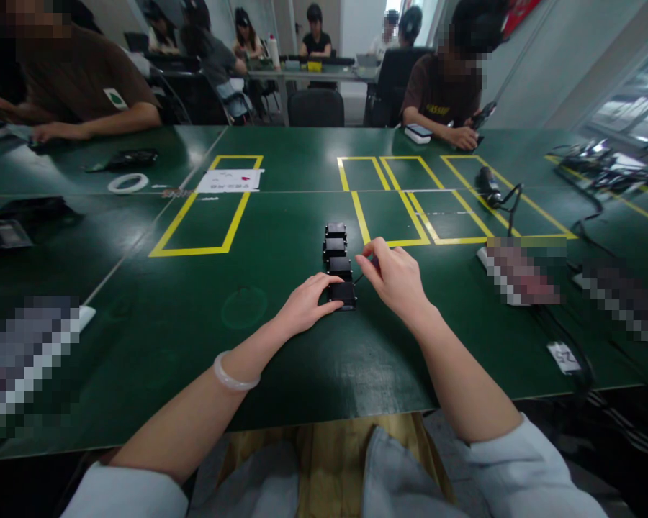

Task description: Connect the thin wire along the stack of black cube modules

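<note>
Several small black boxes point(335, 250) lie in a row running away from me on the green table point(194, 338). My left hand point(306, 302) rests with fingers flat on the table, its fingertips touching the nearest black box point(343, 293). My right hand point(392, 277) hovers just right of the row, fingers curled in a pinch near the second box; whatever it pinches is too small to make out.
Yellow tape rectangles point(210, 208) mark the table beyond the row. A white tape ring point(127, 183) and a paper sheet point(230, 180) lie at the far left, cables and a black device point(489, 185) at the right. Other people sit along the far edge.
</note>
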`<state>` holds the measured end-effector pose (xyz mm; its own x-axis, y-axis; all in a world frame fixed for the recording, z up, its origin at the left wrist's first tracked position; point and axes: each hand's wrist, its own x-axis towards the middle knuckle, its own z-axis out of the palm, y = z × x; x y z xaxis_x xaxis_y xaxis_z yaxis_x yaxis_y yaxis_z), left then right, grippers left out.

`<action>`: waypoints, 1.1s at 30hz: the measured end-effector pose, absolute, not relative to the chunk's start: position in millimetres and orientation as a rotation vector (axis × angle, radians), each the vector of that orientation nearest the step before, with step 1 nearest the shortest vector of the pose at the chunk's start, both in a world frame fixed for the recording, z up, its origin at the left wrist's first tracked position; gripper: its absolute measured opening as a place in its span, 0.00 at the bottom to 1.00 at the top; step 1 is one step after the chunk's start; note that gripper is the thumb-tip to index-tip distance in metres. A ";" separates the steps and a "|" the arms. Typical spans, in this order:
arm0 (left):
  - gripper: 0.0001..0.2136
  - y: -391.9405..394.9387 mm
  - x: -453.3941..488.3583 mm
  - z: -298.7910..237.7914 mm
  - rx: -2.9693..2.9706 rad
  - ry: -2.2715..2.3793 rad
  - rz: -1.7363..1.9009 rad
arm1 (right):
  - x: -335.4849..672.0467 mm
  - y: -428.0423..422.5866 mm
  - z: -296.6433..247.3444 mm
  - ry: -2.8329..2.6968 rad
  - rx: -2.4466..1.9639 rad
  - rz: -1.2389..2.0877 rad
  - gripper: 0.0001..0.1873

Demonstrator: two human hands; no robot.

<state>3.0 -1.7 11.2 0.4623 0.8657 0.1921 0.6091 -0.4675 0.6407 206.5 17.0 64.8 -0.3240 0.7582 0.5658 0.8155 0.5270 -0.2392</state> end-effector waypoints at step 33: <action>0.17 -2.0 3.7 11.4 2.216 1.234 0.695 | 205.5 17.4 64.9 -2.153 -1.278 -0.203 0.09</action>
